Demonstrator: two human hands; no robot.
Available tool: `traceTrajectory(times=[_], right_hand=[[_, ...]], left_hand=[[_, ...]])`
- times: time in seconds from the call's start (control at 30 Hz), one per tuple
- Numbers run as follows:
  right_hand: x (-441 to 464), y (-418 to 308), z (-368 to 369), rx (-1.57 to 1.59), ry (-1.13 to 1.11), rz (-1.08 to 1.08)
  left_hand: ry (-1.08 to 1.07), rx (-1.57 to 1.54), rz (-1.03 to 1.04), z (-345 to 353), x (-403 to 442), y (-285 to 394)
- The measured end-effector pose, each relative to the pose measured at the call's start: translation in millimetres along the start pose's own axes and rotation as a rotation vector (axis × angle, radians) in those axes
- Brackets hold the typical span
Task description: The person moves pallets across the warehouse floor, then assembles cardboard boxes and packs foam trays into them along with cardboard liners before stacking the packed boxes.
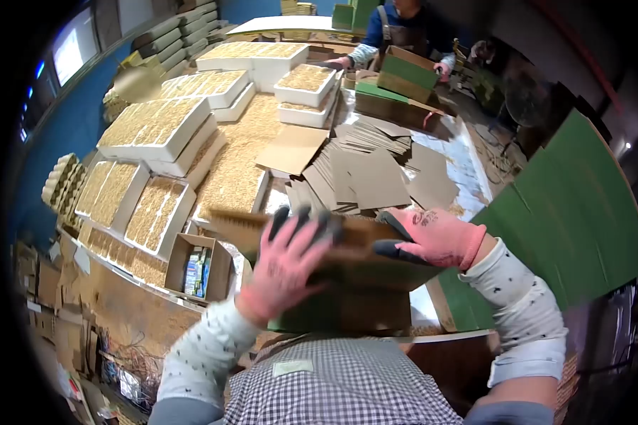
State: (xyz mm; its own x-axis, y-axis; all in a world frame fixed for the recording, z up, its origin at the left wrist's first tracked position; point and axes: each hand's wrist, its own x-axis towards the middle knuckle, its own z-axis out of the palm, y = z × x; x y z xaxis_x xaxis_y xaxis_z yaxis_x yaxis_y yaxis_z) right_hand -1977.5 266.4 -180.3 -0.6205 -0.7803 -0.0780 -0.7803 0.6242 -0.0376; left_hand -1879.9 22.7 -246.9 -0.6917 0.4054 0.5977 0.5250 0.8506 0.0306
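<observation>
A green-and-brown cardboard box stands right in front of my body at the table's near edge, its upper flaps blurred by motion. My left hand, in a pink glove with dark fingertips, lies spread over the box's left upper part. With thumb and fingers, my right hand in a matching glove grips the upper right edge of the box. Just beyond the box lies a spread pile of flat grey-brown cardboard sheets. Flat green cardboard leans at my right.
White trays packed with small pale pieces are stacked at the left and back. A small open carton holds little packets. Across the table, a person handles another green box. Egg-tray-like stacks stand far left.
</observation>
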Motion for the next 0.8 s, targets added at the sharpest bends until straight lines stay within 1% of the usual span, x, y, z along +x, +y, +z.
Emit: traceTrajectory(times=[0.03, 0.1, 0.13, 0.17, 0.23, 0.27, 0.3, 0.37, 0.43, 0.47, 0.5, 0.53, 0.57, 0.6, 0.63, 0.67, 0.7, 0.77, 0.8], right_hand=[[8, 1, -4, -0.065, 0.022, -0.005], [22, 1, -7, -0.176, 0.056, -0.012], [46, 3, -15, -0.18, 0.116, 0.072], [73, -2, -22, -0.19, 0.187, 0.157], [117, 2, 25, -0.175, 0.045, 0.143], [111, -15, 31, -0.356, 0.079, 0.164], [105, -24, 21, -0.333, 0.187, 0.151], [73, -24, 7, -0.337, 0.45, -0.112], [12, -8, -14, 0.205, -0.047, -0.231], [0, -15, -8, 0.196, -0.105, -0.206], [-12, -23, -1, 0.19, -0.171, -0.185], [-24, -30, 9, 0.184, -0.242, -0.165], [4, -76, 62, -0.113, 0.31, 0.113], [8, -62, 117, -0.245, 0.207, -0.065], [14, -52, 151, -0.377, 0.113, -0.246], [21, -50, 91, -0.288, 0.101, -0.181], [27, -43, 30, -0.205, 0.081, -0.13], [27, -16, 54, -0.28, 0.24, -0.002], [28, -3, 78, -0.308, 0.323, 0.073]], left_hand=[[0.049, -0.043, 0.027, -7, -17, 6], [0.037, -0.156, 0.134, -22, -39, 8], [-0.056, -0.219, 0.231, -35, -45, 8], [-0.09, -0.337, 0.414, -53, -38, 3], [-0.46, -0.674, 0.25, -91, -13, -19], [-0.213, -0.418, -0.029, -88, -15, -28], [0.037, -0.156, -0.295, -76, -18, -41], [-0.177, -0.058, -0.562, -33, -13, -81], [-0.419, -0.134, -0.465, -42, -2, -85], [-0.47, -0.053, -0.347, -46, 7, -80], [-0.486, -0.109, -0.106, -30, 1, -93], [-0.578, -0.096, -0.133, -16, 19, -98], [-0.692, -0.094, -0.154, 2, 35, -92], [-0.71, -0.074, -0.163, 16, 47, -84], [-0.722, -0.046, -0.17, 31, 54, -80], [-0.527, 0.11, -0.121, 65, 40, -78], [-0.454, 0.011, -0.252, 76, 35, -71], [-0.26, -0.021, -0.307, 68, 31, -65], [0.02, -0.03, -0.37, 63, 28, -64]])
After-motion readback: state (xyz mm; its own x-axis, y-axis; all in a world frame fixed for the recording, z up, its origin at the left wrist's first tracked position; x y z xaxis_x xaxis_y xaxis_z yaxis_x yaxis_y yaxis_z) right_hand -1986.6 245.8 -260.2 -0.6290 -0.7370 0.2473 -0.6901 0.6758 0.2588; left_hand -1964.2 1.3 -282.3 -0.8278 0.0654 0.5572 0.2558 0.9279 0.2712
